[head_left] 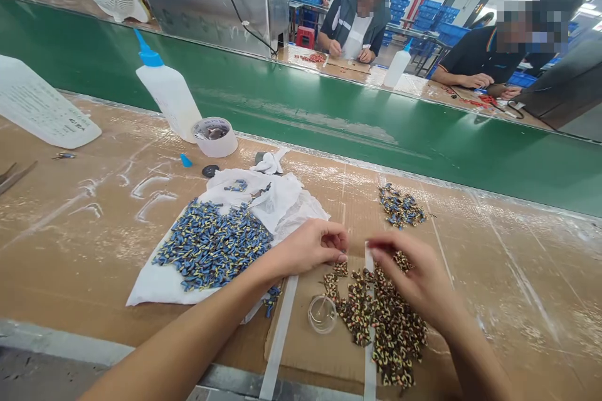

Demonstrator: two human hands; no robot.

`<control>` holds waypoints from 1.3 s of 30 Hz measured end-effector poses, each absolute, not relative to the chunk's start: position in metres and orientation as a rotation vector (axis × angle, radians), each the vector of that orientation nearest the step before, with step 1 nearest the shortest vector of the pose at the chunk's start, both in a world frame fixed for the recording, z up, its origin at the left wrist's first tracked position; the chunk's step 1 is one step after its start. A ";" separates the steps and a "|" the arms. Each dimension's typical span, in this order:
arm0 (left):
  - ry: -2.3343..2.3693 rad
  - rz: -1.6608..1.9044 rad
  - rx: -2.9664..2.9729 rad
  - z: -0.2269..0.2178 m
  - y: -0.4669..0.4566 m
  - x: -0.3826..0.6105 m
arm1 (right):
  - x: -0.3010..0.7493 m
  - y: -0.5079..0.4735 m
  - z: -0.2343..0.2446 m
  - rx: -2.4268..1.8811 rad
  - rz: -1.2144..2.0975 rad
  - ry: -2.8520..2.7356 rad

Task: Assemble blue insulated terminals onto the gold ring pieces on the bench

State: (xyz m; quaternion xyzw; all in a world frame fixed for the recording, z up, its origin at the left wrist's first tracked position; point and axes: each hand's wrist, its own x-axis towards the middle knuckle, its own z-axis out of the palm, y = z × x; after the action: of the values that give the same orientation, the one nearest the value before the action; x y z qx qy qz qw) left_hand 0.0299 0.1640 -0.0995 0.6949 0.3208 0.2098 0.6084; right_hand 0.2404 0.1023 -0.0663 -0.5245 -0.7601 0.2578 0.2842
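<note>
My left hand (313, 245) is closed in a pinch over a cardboard piece (320, 351); whatever lies between its fingertips is too small to make out. Facing it, my right hand (418, 269) also has thumb and fingers together, slightly blurred, and its contents are hidden. Below the right hand spreads a pile of small dark parts with yellow and red marks (395, 332). Left of that pile stands a small clear round dish (322, 314). A heap of small blue and yellow parts (211, 244) lies on a white cloth (150, 285) beside my left forearm.
Farther back is a smaller blue and yellow pile (401, 205). A blue-tipped bottle (167, 97), a tape roll (215, 138), a blue cap (186, 160) and a large white bottle (42, 106) stand left. Across the green belt (301, 119), people work at a bench.
</note>
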 end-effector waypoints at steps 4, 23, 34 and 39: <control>0.766 0.485 1.599 -0.101 0.164 0.032 | 0.273 0.120 -0.088 -1.789 0.227 -2.012; 0.923 0.642 1.714 -0.091 0.153 0.038 | 0.251 0.118 -0.085 -1.498 0.784 -1.796; 1.007 0.637 1.766 -0.099 0.147 0.041 | 0.230 0.109 -0.089 -1.368 1.013 -1.535; 1.016 0.643 1.818 -0.096 0.146 0.040 | 0.227 0.107 -0.090 -1.391 1.062 -1.537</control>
State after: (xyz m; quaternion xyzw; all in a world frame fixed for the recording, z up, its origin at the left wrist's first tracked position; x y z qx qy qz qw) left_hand 0.0404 0.1464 -0.0956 0.7395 0.4132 0.2617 0.4626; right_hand 0.2266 0.1072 -0.0904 -0.5486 -0.6063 0.4189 0.3949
